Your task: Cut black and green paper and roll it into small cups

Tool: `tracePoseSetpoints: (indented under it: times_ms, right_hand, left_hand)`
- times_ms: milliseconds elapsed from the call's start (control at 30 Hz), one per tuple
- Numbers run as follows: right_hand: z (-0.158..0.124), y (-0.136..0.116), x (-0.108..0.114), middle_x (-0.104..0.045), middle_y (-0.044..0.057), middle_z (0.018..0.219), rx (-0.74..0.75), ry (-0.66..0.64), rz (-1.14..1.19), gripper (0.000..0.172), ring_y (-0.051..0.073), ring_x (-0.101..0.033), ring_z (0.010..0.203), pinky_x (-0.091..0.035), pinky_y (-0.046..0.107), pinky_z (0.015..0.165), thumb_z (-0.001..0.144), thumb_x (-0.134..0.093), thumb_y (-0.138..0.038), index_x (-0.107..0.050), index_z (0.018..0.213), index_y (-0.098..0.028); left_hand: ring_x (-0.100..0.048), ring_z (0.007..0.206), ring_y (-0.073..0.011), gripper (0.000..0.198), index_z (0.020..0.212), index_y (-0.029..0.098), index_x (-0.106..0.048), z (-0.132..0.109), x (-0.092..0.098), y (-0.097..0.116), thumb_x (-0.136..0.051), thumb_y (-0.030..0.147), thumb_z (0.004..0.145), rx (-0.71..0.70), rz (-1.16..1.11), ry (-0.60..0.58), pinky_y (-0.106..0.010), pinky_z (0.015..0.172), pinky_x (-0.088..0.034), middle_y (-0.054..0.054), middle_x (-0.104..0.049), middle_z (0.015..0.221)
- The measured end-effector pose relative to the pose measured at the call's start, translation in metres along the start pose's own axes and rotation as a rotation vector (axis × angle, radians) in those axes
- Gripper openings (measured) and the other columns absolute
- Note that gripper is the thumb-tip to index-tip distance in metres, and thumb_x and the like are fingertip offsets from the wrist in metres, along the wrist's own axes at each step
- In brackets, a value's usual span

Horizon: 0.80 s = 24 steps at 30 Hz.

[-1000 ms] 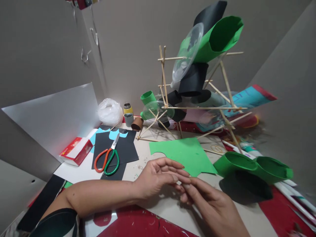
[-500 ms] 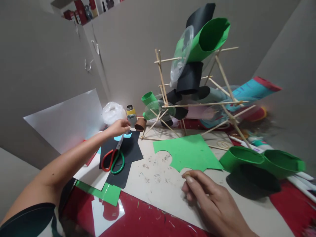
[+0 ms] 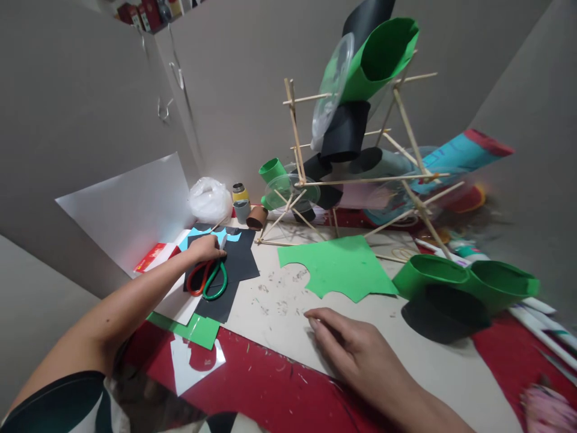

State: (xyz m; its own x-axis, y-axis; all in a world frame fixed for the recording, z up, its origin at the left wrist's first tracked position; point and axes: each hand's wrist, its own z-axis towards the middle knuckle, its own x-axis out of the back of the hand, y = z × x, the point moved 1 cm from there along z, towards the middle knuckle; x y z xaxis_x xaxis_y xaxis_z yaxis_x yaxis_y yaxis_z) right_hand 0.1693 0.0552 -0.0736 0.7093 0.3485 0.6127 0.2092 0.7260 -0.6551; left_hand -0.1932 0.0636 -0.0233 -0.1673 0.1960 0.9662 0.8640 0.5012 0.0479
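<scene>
My left hand (image 3: 205, 248) is closed over the middle of a pair of scissors (image 3: 216, 287) with one red and one green handle. Its blade tips show past the fingers, and the scissors lie on black sheets (image 3: 243, 261). My right hand (image 3: 347, 346) hovers over the front of the pale board (image 3: 270, 313), thumb and index finger pinched together. Whether anything small sits in that pinch I cannot make out. Just beyond it lies a green foam sheet (image 3: 338, 264) with curved cut-outs along its near edge.
A stick frame (image 3: 369, 180) carrying clear discs with green and black tubes stands at the back. Two green tubes (image 3: 433, 273) joined to a black one lie at right. A plastic bag (image 3: 210, 198), a brown roll (image 3: 256, 218) and a white sheet (image 3: 130, 210) are at back left.
My left hand has come back from near the small rolls down onto the scissors. My right hand has shifted left, away from the green sheet's edge. The view has tilted slightly.
</scene>
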Motion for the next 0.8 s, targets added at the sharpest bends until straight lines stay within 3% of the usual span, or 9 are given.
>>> tracePoseSetpoints:
  times_ms: [133, 267, 400, 533, 633, 733, 800]
  right_hand:
    - [-0.001, 0.001, -0.002, -0.077, 0.006, 0.085, 0.004, -0.029, -0.021, 0.026, 0.02, -0.074, 0.071, -0.055, 0.029, 0.062, 0.095, -0.043, -0.028, -0.067, 0.097, -0.019]
    - [-0.002, -0.002, -0.003, -0.077, 0.006, 0.084, 0.006, -0.066, -0.016, 0.027, 0.02, -0.073, 0.07, -0.054, 0.03, 0.062, 0.095, -0.042, -0.026, -0.067, 0.096, -0.019]
    - [-0.002, -0.006, -0.003, -0.075, 0.005, 0.082, -0.037, -0.088, 0.052, 0.026, 0.019, -0.07, 0.068, -0.052, 0.03, 0.062, 0.095, -0.043, -0.028, -0.067, 0.096, -0.019]
    - [-0.002, -0.005, -0.002, -0.068, 0.003, 0.066, -0.212, -0.114, 0.261, 0.03, 0.017, -0.062, 0.053, -0.049, 0.027, 0.052, 0.096, -0.044, -0.039, -0.066, 0.096, -0.019]
    - [0.0, -0.003, 0.0, -0.067, 0.004, 0.068, -0.388, -0.04, 0.478, 0.036, 0.016, -0.06, 0.053, -0.051, 0.026, 0.051, 0.091, -0.053, -0.05, -0.067, 0.097, -0.017]
    - [0.004, -0.001, 0.004, -0.069, 0.006, 0.076, -0.543, 0.09, 0.69, 0.043, 0.015, -0.06, 0.057, -0.053, 0.025, 0.054, 0.082, -0.066, -0.057, -0.069, 0.097, -0.017]
    - [0.007, -0.001, 0.006, -0.071, 0.007, 0.083, -0.644, 0.125, 0.882, 0.045, 0.016, -0.062, 0.063, -0.055, 0.026, 0.059, 0.075, -0.074, -0.058, -0.071, 0.096, -0.018]
  left_hand:
    - [-0.063, 0.103, -0.0236, 0.033, 0.122, 0.015, -0.058, -0.002, -0.005, -0.004, -0.06, 0.033, 0.093, 0.03, -0.095, 0.027, -0.044, 0.086, -0.055, -0.01, -0.061, 0.121]
    - [-0.064, 0.099, -0.0218, 0.031, 0.118, 0.015, -0.059, -0.012, -0.006, -0.005, -0.059, 0.033, 0.094, 0.008, -0.266, 0.133, -0.041, 0.083, -0.056, -0.009, -0.062, 0.117]
    - [-0.064, 0.071, -0.0154, 0.017, 0.098, 0.012, -0.063, -0.025, 0.005, 0.0, -0.065, 0.024, 0.087, -0.112, -0.519, 0.274, -0.03, 0.066, -0.054, -0.002, -0.066, 0.084]
    - [-0.06, 0.065, -0.0114, 0.01, 0.089, 0.013, -0.063, -0.037, 0.024, 0.022, -0.058, 0.015, 0.08, -0.276, -0.8, 0.445, -0.023, 0.06, -0.049, 0.0, -0.063, 0.077]
    - [-0.057, 0.061, -0.0092, 0.017, 0.094, 0.015, -0.063, -0.051, 0.038, 0.052, -0.055, 0.018, 0.08, -0.363, -0.972, 0.52, -0.021, 0.056, -0.048, 0.001, -0.062, 0.078]
    - [-0.055, 0.057, -0.0077, 0.016, 0.093, 0.016, -0.063, -0.071, 0.047, 0.091, -0.056, 0.02, 0.08, -0.44, -1.107, 0.475, -0.021, 0.054, -0.049, 0.002, -0.059, 0.072]
    - [-0.054, 0.052, -0.0067, 0.013, 0.092, 0.016, -0.061, -0.086, 0.048, 0.117, -0.059, 0.019, 0.079, -0.543, -1.382, 0.217, -0.021, 0.05, -0.05, 0.004, -0.056, 0.068]
